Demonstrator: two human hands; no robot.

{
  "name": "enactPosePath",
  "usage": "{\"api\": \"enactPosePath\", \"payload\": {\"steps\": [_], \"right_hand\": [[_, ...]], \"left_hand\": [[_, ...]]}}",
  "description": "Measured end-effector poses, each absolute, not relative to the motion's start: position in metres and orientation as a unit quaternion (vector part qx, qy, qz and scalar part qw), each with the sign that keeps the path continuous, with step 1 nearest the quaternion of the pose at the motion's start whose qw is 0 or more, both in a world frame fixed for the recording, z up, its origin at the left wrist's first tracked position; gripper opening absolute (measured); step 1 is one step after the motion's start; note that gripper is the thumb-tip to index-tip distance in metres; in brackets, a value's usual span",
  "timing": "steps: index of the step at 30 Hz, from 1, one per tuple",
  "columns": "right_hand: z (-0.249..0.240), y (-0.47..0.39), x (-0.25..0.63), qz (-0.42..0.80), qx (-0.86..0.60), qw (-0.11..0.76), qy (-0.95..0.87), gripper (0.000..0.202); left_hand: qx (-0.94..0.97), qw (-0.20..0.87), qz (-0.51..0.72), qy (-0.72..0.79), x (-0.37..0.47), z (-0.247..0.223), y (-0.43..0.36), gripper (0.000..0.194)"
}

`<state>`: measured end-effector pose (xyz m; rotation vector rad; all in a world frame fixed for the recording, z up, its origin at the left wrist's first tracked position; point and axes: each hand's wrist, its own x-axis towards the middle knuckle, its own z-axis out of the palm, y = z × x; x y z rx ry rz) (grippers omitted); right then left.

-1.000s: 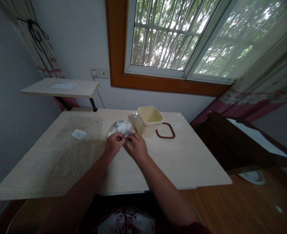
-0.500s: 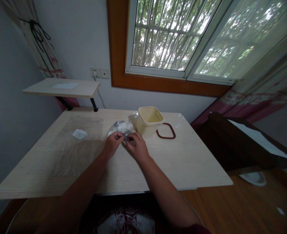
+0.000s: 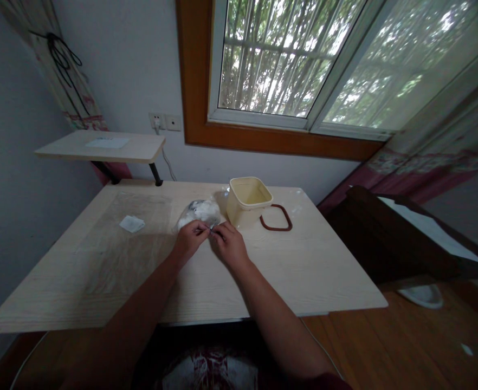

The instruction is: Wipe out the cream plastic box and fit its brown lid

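My left hand [image 3: 192,238] and my right hand [image 3: 228,242] meet fingertip to fingertip above the middle of the table. Both are closed in a pinch on a small dark greyish piece [image 3: 210,229], mostly covered by the fingers and too small to name. Just behind my left hand rests a clear plastic bag [image 3: 201,211] with white and dark contents. A cream-coloured square tub [image 3: 247,214], open at the top, stands behind my right hand. Beside the tub, on its right, lies a reddish-brown curved handle-like loop [image 3: 277,229].
On the left of the wooden table [image 3: 304,271] lies a flat clear plastic sheet [image 3: 112,260] with small white papers [image 3: 132,223] on it. A raised shelf [image 3: 101,147] stands at the back left, bearing a paper sheet. A dark piece of furniture [image 3: 369,233] stands to the right.
My fingertips have drawn closer together and cover more of the small dark piece. The tub, bag and loop stay where they were.
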<state>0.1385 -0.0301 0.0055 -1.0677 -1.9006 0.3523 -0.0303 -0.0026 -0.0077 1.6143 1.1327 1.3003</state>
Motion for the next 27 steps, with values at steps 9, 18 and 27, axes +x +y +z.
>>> {"api": "enactPosePath", "payload": {"steps": [9,18,27], "right_hand": [[0.007,-0.027,0.141,0.237,-0.407,0.529,-0.707,0.007],[0.002,-0.028,0.137,0.429,-0.379,0.538,-0.618,0.014],[0.001,-0.027,0.141,0.359,-0.394,0.539,-0.652,0.016]], "left_hand": [[0.627,0.388,0.49,0.466,-0.034,0.006,-0.006,0.014],[0.777,0.169,0.478,0.373,-0.038,0.012,-0.008,0.047],[0.849,0.08,0.352,0.386,-0.051,-0.002,0.004,0.02]]}}
